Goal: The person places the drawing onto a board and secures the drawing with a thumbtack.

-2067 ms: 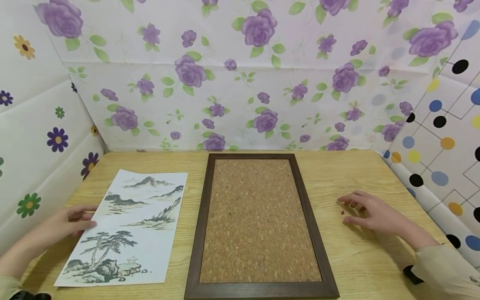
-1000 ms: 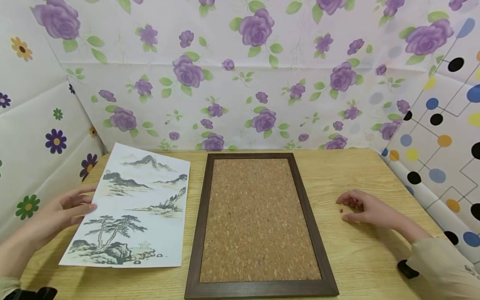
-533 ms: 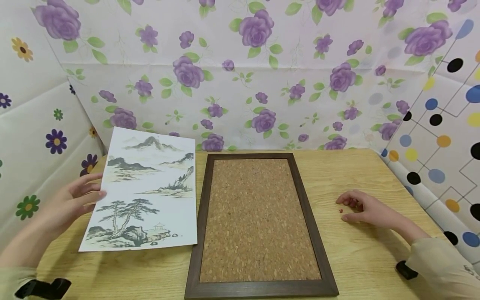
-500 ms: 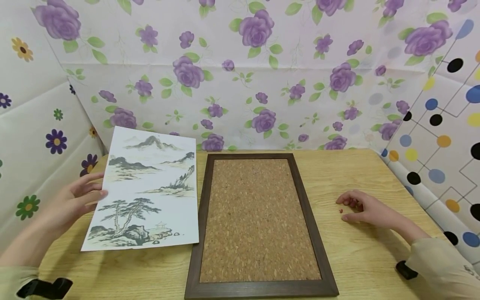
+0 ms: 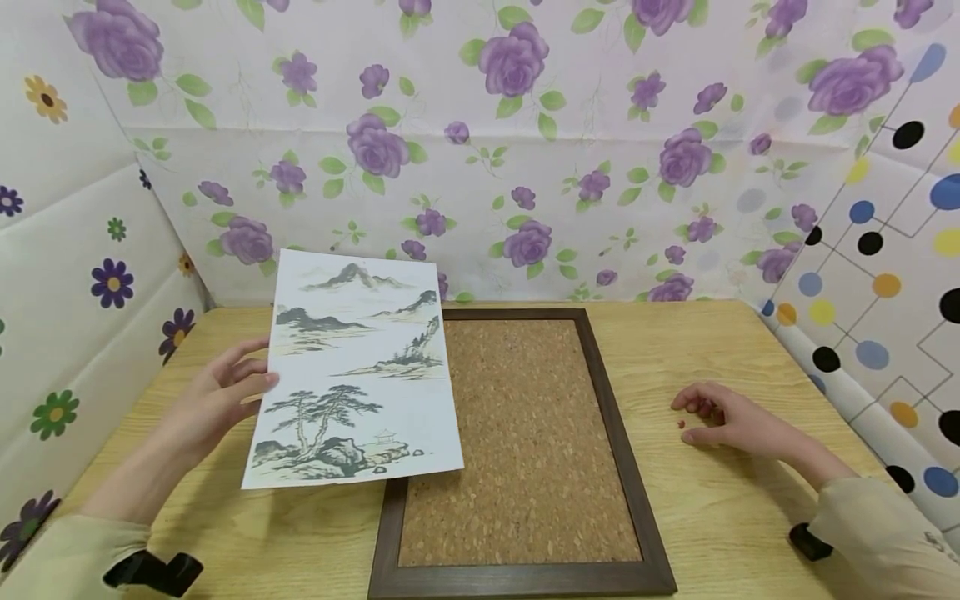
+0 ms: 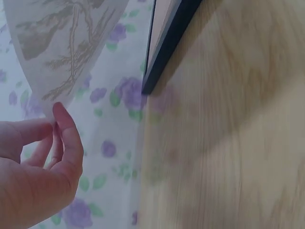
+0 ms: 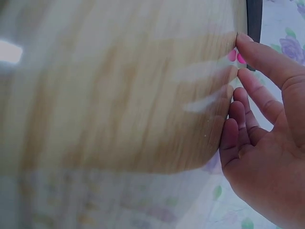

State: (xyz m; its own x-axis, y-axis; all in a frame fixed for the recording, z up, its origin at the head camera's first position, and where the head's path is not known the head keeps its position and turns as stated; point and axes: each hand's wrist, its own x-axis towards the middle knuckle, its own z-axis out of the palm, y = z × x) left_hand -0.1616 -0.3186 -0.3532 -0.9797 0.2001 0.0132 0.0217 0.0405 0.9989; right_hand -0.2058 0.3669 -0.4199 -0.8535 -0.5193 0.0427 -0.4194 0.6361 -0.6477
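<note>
My left hand [image 5: 221, 396] pinches the left edge of a white paper sheet [image 5: 315, 433] printed with an ink landscape of mountains, pines and a pavilion. Raised off the table, the sheet overlaps the left side of a cork board [image 5: 540, 433] with a dark brown frame. In the left wrist view, thumb and fingertips meet at the margin of the paper [image 6: 52, 57]. On the right, my right hand [image 5: 738, 423] rests on the table with loosely curled fingers, holding nothing. A tiny red object [image 5: 681, 424], pink in the right wrist view, lies between its thumb and index fingertip.
The wooden table [image 5: 720, 333] carries the framed board in its middle. Behind it hangs a purple-flowered cloth [image 5: 600, 217]. Patterned cloths also close off the left and right sides. Each wrist wears a black device [image 5: 153, 573].
My left hand has lifted the paper sheet off the table and carried it right, over the board's left part. The right hand stays nearly in place beside the tiny red object.
</note>
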